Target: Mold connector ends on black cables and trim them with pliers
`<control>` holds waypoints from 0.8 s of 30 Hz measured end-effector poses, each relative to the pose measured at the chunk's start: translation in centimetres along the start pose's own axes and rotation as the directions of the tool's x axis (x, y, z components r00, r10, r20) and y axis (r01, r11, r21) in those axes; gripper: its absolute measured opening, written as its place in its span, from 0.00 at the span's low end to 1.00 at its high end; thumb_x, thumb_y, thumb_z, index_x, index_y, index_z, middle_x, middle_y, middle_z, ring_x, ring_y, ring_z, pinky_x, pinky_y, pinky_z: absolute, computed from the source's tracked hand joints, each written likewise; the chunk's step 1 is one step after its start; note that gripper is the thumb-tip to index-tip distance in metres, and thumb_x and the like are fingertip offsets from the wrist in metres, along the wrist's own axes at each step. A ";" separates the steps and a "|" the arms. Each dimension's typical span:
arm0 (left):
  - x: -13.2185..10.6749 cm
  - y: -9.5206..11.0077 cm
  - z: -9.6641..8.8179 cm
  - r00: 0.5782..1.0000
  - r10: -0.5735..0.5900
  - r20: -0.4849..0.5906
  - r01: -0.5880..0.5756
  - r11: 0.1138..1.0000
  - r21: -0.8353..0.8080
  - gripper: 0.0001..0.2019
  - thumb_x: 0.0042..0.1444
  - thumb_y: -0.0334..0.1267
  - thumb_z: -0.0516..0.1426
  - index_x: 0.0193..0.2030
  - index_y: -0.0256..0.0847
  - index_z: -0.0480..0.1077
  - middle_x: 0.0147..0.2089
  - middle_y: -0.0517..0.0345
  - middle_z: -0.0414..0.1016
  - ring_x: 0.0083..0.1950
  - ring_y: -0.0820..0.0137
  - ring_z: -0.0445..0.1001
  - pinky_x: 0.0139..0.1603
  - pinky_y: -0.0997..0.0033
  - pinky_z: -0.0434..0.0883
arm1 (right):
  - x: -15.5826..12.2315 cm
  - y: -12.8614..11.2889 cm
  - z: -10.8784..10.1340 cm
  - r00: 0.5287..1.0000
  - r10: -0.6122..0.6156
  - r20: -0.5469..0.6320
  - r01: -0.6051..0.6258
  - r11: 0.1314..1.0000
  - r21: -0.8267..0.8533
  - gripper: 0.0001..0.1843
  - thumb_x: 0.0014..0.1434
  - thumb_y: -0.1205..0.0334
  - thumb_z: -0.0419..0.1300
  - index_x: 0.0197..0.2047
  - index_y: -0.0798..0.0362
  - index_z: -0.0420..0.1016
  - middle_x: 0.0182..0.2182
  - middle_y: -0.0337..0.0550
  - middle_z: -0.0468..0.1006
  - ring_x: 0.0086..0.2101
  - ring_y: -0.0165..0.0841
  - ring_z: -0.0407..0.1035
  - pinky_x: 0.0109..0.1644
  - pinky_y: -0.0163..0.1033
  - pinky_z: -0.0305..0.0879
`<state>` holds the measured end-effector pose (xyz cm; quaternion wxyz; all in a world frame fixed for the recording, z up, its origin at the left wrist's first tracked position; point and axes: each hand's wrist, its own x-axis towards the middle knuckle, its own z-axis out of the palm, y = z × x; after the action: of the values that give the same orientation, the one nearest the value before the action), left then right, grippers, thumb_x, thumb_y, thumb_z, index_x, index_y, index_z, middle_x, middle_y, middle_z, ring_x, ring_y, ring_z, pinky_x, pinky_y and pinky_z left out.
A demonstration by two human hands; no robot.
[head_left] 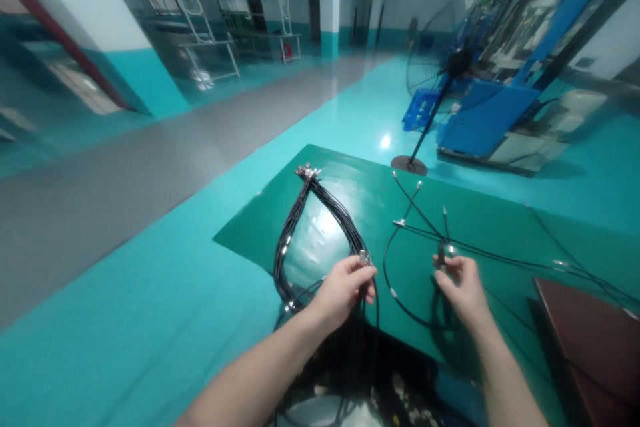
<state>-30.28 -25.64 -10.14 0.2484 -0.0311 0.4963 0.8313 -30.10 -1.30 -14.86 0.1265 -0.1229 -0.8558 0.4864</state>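
Note:
Above the near edge of the green table (345,177), my left hand (345,287) is closed in a pinch on black cables, whose metal end fittings (365,257) stick up past the fingertips. To the right, my right hand (465,283) is closed around a short black piece (441,255); whether it is a cable end or a small tool I cannot tell. A looped bundle of black cables (284,240) lies on the table beside my left hand, its silver ends (308,172) gathered at the far side. Loose black cables (480,250) with metal tips spread behind and beside my right hand.
A brown board (590,340) lies at the table's right. Beyond the table stand a pedestal fan (435,117), a blue crate (419,109) and a blue machine (493,113). A dark container (415,380) with unclear contents is below the near edge.

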 end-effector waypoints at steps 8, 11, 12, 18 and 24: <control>-0.5 -0.4 0.4 1.000 0.013 -0.020 -0.016 0.993 -0.118 0.13 0.44 0.40 0.61 0.32 0.37 0.61 0.21 0.69 0.57 0.16 0.85 0.51 0.13 0.83 0.44 | -0.7 -1.1 0.8 0.985 0.084 -0.153 -0.101 0.989 -0.104 0.24 0.55 0.43 0.45 0.39 0.54 0.67 0.30 0.46 0.73 0.30 0.36 0.68 0.38 0.42 0.62; -0.4 -0.9 1.1 1.000 -0.024 -0.003 0.024 0.999 -0.049 0.14 0.44 0.42 0.61 0.30 0.37 0.62 0.22 0.66 0.64 0.13 0.86 0.49 0.12 0.82 0.41 | -2.9 -3.4 0.2 0.991 0.098 -0.086 -0.085 0.986 0.145 0.20 0.51 0.46 0.55 0.39 0.53 0.64 0.25 0.39 0.68 0.24 0.32 0.65 0.31 0.38 0.62; -0.4 -1.2 1.5 1.000 -0.025 0.002 0.025 0.999 -0.027 0.14 0.44 0.42 0.61 0.29 0.37 0.62 0.21 0.66 0.64 0.12 0.86 0.49 0.12 0.82 0.41 | -3.9 -4.2 0.2 0.996 0.085 0.035 -0.091 0.971 0.219 0.19 0.49 0.48 0.59 0.39 0.52 0.65 0.24 0.38 0.68 0.24 0.32 0.65 0.30 0.37 0.62; -0.3 -2.5 3.3 0.999 -0.032 0.032 0.032 0.999 -0.019 0.13 0.45 0.42 0.60 0.25 0.37 0.61 0.18 0.67 0.63 0.11 0.85 0.49 0.11 0.81 0.41 | -8.8 -6.4 2.0 0.946 0.042 0.323 -0.160 0.923 0.350 0.11 0.50 0.55 0.60 0.32 0.52 0.65 0.27 0.39 0.70 0.28 0.32 0.65 0.33 0.36 0.61; -0.3 -2.2 2.7 0.994 -0.082 0.070 0.085 0.996 -0.028 0.15 0.50 0.48 0.55 0.28 0.37 0.62 0.21 0.66 0.62 0.11 0.85 0.50 0.11 0.82 0.41 | -9.1 -6.0 2.2 0.888 0.109 0.446 -0.358 0.772 0.525 0.11 0.51 0.55 0.59 0.31 0.52 0.63 0.19 0.35 0.67 0.23 0.30 0.63 0.28 0.36 0.58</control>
<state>-28.56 -22.65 -10.49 0.2993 -0.0271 0.4728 0.8283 -22.82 -9.09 -11.66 -0.0775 -0.0851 -0.6445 0.7559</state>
